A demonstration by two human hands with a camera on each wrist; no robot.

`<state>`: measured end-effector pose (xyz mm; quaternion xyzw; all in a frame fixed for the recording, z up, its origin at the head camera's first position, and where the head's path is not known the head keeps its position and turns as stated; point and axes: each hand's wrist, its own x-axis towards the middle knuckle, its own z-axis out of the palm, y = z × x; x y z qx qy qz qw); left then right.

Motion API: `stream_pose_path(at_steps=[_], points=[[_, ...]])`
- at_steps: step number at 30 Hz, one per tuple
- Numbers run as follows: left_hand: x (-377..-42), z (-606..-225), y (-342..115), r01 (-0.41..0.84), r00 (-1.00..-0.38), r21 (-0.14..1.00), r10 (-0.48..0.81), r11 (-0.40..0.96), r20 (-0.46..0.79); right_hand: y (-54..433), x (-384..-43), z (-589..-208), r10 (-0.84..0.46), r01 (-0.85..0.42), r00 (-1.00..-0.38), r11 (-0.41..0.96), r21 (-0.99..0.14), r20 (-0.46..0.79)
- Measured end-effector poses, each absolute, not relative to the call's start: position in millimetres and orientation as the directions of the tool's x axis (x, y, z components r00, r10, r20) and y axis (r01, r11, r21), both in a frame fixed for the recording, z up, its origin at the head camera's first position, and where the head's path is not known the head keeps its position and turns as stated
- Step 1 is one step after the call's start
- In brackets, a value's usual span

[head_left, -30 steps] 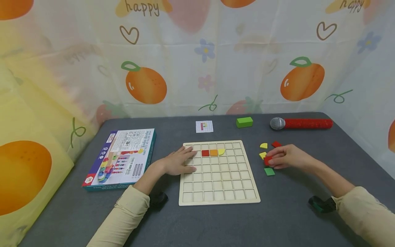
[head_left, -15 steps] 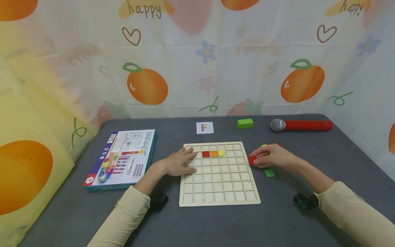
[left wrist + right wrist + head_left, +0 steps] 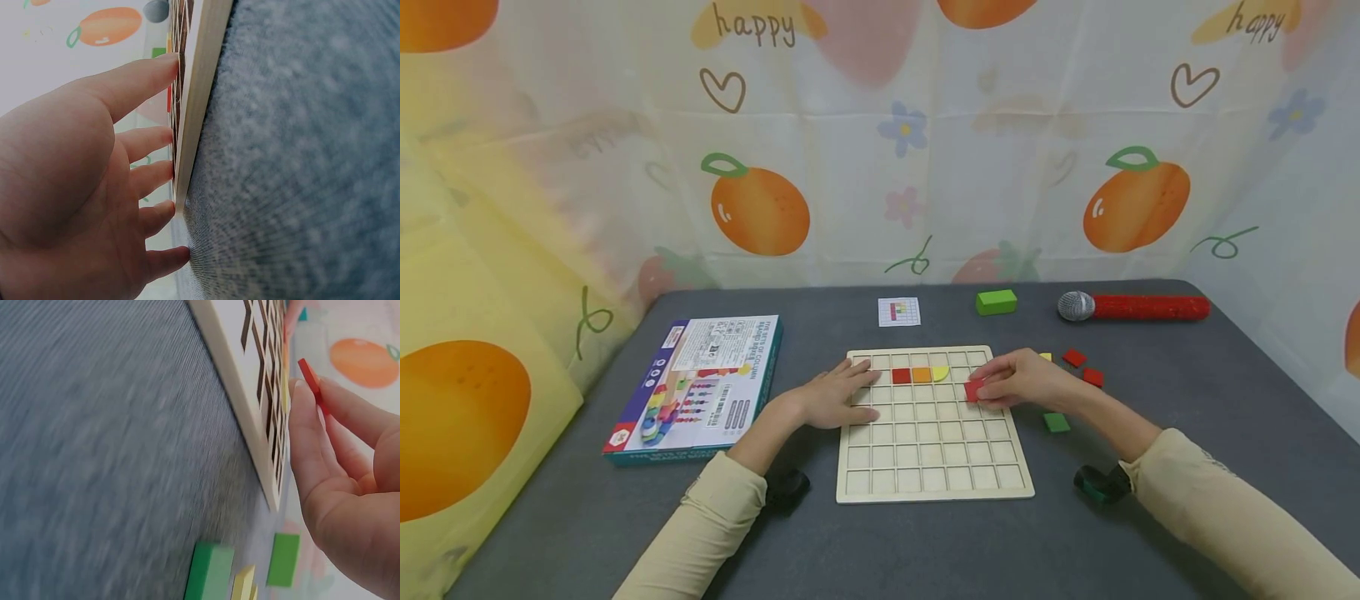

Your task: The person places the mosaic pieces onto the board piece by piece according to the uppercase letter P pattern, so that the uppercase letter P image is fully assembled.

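Observation:
A pale wooden grid board (image 3: pixel 934 481) lies on the dark table. In one of its upper rows sit a red square tile (image 3: pixel 901 377), an orange square tile (image 3: pixel 921 375) and a yellow round-edged tile (image 3: pixel 940 373). My left hand (image 3: pixel 829 399) rests with spread fingers on the board's left side; in the left wrist view the fingertips (image 3: pixel 164 137) are at its edge. Over the board's right part, my right hand (image 3: pixel 1028 380) pinches another red square tile (image 3: pixel 973 390) between thumb and fingers. The right wrist view shows this red tile (image 3: pixel 309 376) tilted above the board surface.
Right of the board lie two red tiles (image 3: pixel 1093 377), a green tile (image 3: pixel 1056 422) and a yellow piece (image 3: pixel 1046 357) partly behind the hand. Farther back are a small pattern card (image 3: pixel 898 312), a green block (image 3: pixel 996 302) and a red microphone (image 3: pixel 1150 307). A flat box (image 3: pixel 722 346) lies left.
My right hand has carried the red tile leftward from the loose pieces to over the board, uncovering a second red tile at the right. My left hand has stayed in place.

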<state>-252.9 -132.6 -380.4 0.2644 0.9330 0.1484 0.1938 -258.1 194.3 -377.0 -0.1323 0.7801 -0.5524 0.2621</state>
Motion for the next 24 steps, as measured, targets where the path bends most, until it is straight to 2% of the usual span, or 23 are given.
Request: stream_pose_path(at_steps=[8,24], points=[[-252.8,-381.0,-133.6,0.45,-0.78,0.378,0.562,0.809,-0.274,171.5,-263.4,-379.6,-0.474,0.077,-0.842,0.364,-0.928,-0.256],[-253.0,-380.6,-133.8,0.445,-0.78,0.371,0.556,0.815,-0.286,128.9,-268.9,-383.0,-0.438,0.154,-0.849,0.33,-0.931,-0.295]])
